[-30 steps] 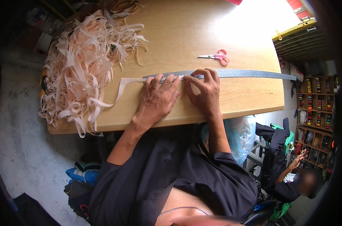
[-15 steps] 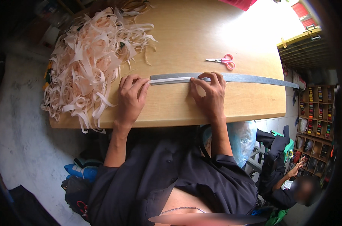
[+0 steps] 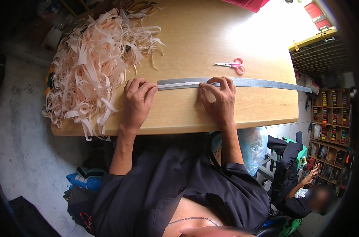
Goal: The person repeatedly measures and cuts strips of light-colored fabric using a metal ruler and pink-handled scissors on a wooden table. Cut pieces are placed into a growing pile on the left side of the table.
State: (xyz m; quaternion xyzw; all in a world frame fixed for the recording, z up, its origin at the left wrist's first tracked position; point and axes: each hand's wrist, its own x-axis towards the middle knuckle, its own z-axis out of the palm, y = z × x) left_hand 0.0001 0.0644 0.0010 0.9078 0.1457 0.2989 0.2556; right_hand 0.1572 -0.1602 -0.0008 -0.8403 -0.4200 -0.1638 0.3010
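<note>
One pale strip (image 3: 179,84) lies along the ruler (image 3: 262,82), limp and light I judge, best taken by its ends; left hand (image 3: 137,103) pinches it, right hand (image 3: 221,103) touches farther along, whether gripping I can't tell.

I see glaring light (image 3: 278,25) on a pale wood-grained counter (image 3: 187,47). Mottled grey floor (image 3: 21,106) lies left, a brown compartmented wooden shelf (image 3: 330,141) right.

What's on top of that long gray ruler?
A thin white strip lies along the left part of the gray ruler, and the right hand touches it. That hand covers the next bit, so what's underneath can't be seen.
</note>
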